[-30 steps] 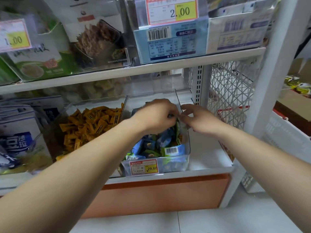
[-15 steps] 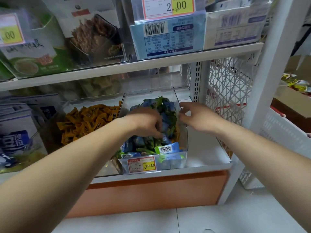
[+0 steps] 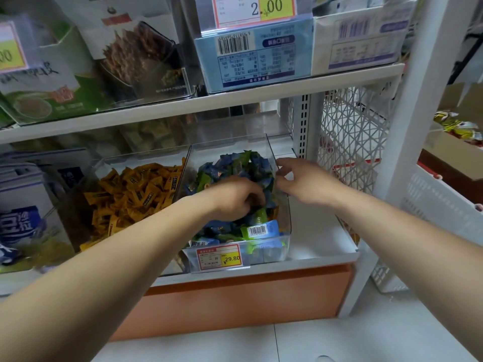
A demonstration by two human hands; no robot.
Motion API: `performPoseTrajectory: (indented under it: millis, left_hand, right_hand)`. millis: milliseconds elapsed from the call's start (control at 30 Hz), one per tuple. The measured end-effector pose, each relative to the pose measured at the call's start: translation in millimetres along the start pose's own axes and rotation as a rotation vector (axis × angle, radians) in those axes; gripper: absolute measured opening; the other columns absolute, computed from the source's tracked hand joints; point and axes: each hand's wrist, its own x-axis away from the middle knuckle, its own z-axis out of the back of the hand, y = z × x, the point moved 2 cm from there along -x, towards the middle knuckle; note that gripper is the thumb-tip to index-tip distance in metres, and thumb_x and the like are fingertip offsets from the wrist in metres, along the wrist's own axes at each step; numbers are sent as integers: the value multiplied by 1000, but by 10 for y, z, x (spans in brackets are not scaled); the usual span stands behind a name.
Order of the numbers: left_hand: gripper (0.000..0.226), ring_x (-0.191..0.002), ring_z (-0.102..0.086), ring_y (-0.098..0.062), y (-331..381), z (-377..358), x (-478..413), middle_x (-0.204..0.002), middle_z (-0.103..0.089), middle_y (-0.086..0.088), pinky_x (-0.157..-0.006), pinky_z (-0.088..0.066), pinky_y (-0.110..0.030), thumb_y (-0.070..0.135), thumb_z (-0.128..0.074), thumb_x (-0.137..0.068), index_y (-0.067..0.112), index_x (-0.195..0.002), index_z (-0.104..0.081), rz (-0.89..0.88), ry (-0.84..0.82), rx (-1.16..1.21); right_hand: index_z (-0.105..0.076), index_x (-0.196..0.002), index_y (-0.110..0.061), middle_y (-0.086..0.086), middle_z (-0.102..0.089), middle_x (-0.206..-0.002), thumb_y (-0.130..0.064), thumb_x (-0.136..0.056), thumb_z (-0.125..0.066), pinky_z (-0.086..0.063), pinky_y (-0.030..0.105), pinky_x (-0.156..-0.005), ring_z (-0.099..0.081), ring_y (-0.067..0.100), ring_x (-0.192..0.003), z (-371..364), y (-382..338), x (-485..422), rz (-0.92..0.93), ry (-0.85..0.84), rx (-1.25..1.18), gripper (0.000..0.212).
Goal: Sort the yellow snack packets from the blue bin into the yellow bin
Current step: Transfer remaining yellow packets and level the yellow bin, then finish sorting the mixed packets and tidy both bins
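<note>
The clear bin of blue and green packets (image 3: 283,226) stands on the lower shelf, with a price tag on its front. To its left is the clear bin of yellow packets (image 3: 136,194). My left hand (image 3: 232,197) reaches into the middle of the blue bin, its fingers curled down into the pile; the fingertips and anything they hold are hidden. An orange-yellow edge (image 3: 275,212) shows among the blue packets just right of that hand. My right hand (image 3: 303,178) holds the blue bin's right wall at the rim, thumb and fingers on it.
An upper shelf (image 3: 235,100) with boxed goods hangs close above the bins. A white shelf post (image 3: 304,126) and a lattice panel (image 3: 350,131) stand to the right. Milk cartons (image 3: 18,205) sit at the far left, and a white crate (image 3: 444,205) at the far right.
My left hand has moved from the back of the blue bin toward its front, uncovering the packets at the back. My right hand has stayed at the bin's right wall.
</note>
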Motion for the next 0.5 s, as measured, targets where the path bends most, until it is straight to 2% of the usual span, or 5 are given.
performPoseTrajectory:
  millis: [133,200,267,367,500]
  left_hand:
    - [35,-103,-58,0,57,-27,6,-112,-64,17,-89,-42,-13,14,-56,-94,33,-121,-68,60,-137,299]
    - [19,-91,-59,2,6,-73,28,-100,-68,17,-83,-45,-20,37,-57,-96,33,-103,-74,86,-173,216]
    - [35,-72,-60,-9,-79,-86,53,-78,-69,8,-68,-47,-29,50,-54,-96,25,-84,-76,129,-120,105]
    - [50,-52,-54,-11,-126,-88,20,-50,-57,7,-51,-36,-26,56,-51,-94,21,-64,-71,185,-10,-11]
    - [39,-58,-57,-13,87,-154,-100,-62,-64,5,-54,-43,-29,46,-58,-93,19,-67,-69,134,-3,23]
  right_hand:
    - [-54,-134,-19,1,-63,-118,-29,-94,-54,-41,30,-82,-51,14,-96,-12,-8,-15,3,7,3,41]
    - [-54,-133,-18,1,-63,-118,-30,-95,-54,-43,32,-83,-53,16,-97,-16,-7,-14,-2,3,9,40]
    - [-54,-133,-18,0,-62,-118,-30,-95,-54,-43,31,-84,-54,17,-98,-16,0,-9,-15,4,4,40]
    - [-52,-134,-19,-2,-60,-119,-30,-95,-54,-39,27,-79,-50,13,-97,-28,-4,-4,-19,4,3,41]
    - [-52,-134,-16,1,-59,-121,-29,-97,-52,-37,27,-78,-47,13,-96,-22,-23,0,-1,-7,28,39]
